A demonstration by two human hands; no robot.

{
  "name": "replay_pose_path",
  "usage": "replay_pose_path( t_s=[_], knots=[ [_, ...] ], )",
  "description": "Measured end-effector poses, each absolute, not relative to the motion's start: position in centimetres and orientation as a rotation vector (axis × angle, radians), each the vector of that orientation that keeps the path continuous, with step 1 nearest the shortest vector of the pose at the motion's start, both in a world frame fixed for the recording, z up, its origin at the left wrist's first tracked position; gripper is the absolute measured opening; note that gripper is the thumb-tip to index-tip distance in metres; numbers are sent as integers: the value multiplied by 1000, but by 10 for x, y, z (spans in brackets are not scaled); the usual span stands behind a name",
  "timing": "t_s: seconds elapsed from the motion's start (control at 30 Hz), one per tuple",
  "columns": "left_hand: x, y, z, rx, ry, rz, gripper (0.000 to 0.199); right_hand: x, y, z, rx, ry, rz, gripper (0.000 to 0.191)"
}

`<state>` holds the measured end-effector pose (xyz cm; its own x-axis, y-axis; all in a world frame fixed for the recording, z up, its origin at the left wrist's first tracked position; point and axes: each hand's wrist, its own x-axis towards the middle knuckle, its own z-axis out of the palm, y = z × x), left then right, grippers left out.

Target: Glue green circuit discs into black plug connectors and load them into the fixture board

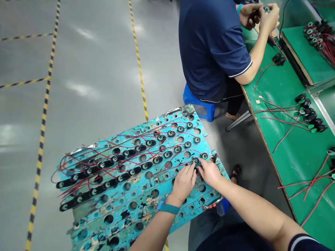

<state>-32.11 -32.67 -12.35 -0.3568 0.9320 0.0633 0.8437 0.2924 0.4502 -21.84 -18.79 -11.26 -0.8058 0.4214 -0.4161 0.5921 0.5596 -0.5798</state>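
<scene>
Head view, with 12 o'clock at the top and my fingertips as the centre of the dial: the round black part [195,160] is located on the blue board [164,184], near its 3 o'clock edge, between my two hands. My left hand [183,183] lies at 7 o'clock, fingers together, bent and nearly closed, tips on the part. My right hand [209,172] lies at 4 o'clock, thumb and forefinger drawn almost together against the opposite side. A red wire [167,170] appears to run from the part between 8 and 9 o'clock. Step in hand, as I judge it: seating the part in the board with its green-ringed face upward. My fingers cover the base, so I cannot tell whether it is fully down. The next move seems to call for light, even downward pressure, the part held level and the wire kept clear, followed by release without dragging that wire. A matching part [204,156] stands just beside it at 2 o'clock; rows of black parts [157,160] extend between 8 and 12 o'clock. On the green table [288,157] at 3 o'clock, loose parts [311,116] lie well apart from my hands.
</scene>
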Motion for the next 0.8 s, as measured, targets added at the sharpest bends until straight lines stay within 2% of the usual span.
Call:
replay_pose_path(
  t_s=[0.27, 0.53, 0.8],
  knots=[
    [-314, -324, -133, 1539, 2436, 657, 37, -225, -190, -112, 835, 2573, -1063, 37],
    [-314, -324, -132, 1510, 2396, 640, 39, -231, -189, -114, 798, 2559, -1081, 42],
    [-308, -342, -126, 1328, 2476, 815, 43, -234, -189, -104, 799, 2567, -1150, 44]
  ],
)
